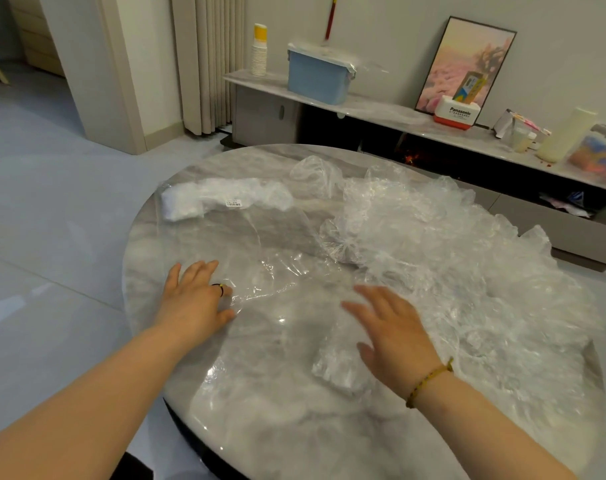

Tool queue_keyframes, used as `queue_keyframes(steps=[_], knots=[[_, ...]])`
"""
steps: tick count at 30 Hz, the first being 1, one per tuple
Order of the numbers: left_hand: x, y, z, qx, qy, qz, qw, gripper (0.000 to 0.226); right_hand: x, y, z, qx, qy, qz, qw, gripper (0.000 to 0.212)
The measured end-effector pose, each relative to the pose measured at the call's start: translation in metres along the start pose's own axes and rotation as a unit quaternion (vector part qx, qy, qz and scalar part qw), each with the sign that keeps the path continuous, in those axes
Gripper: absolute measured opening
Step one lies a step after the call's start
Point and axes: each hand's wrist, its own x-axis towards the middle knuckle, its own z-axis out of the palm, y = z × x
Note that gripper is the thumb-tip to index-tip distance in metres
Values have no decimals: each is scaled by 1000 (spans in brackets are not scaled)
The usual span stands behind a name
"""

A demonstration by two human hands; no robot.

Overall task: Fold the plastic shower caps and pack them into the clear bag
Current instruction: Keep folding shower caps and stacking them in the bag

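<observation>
Saw one shower cap (270, 289) spread thin and flat near the front left edge of the surface (145, 258). Found the left hand (196, 299) lying on its left side, fingers straight and spread, gripping nothing. Found the right hand (395, 337) over its right side, fingers straight too, also gripping nothing. Could not tell if touching the plastic or just above it. Spotted a small folded cap (339, 372) just beside the right hand, toward the front edge. Saw a big fluffy pile of loose caps (433, 237) along the right side, reaching toward the far edge. Spotted the clear bag (225, 199) near the far left edge, with white folded caps packed at one end.

Looked like a smoothing step, just ahead of folding. Could go wrong easily: thin plastic on a smooth, shiny top, so might slide or bunch up under a push. Might puff back open from trapped air. Might also knock part of the pile off the right edge with a careless arm.
</observation>
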Motion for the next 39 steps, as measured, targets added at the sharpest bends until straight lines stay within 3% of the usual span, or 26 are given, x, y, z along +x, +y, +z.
queue_keyframes(steps=[2, 3, 5, 10, 17, 20, 21, 22, 23, 26, 30, 34, 36, 39], knots=[[0, 0, -1, 18, -9, -2, 1000, 49, 10, -7, -3, -47, -139, -128, 981, 72], [0, 1, -1, 30, -11, -2, 999, 52, 13, -8, -2, -42, -213, -151, 964, 65], [0, 0, -1, 54, -12, -3, 998, 60, 19, -8, -2, -71, -287, -166, 941, 61], [1, 1, -2, 93, -10, -6, 996, 76, 35, -12, 4, -119, -300, -167, 932, 61], [1, 1, -8, 70, 15, -13, 997, 97, 39, -9, 6, -69, -337, -108, 933, 43], [-2, 2, -10, 77, 25, 7, 997, 101, 38, -9, 2, 60, -313, -56, 946, 18], [-4, 3, -11, 80, 28, 16, 996, 101, 39, -11, -2, 135, -294, -31, 946, 15], [-6, 4, -12, 86, 33, 24, 995, 101, 40, -13, -5, 217, -270, 2, 938, 26], [-8, 5, -11, 89, 38, 33, 995, 100, 41, -16, -6, 316, -241, 43, 917, 31], [-15, 11, -17, 72, 62, 59, 994, 102, 49, -35, -11, 538, -224, 132, 802, 17], [-19, 2, -13, 22, 217, 124, 968, 125, 68, -66, -4, 604, -249, 204, 729, 25], [-20, -5, -7, -20, 245, 153, 957, 125, 92, -78, -3, 698, -199, 323, 607, 18], [-23, -4, -7, -29, 257, 171, 951, 125, 108, -80, 5, 692, -169, 367, 598, 6], [-28, -2, -11, -49, 259, 204, 943, 119, 130, -83, 12, 660, -130, 416, 612, 5]])
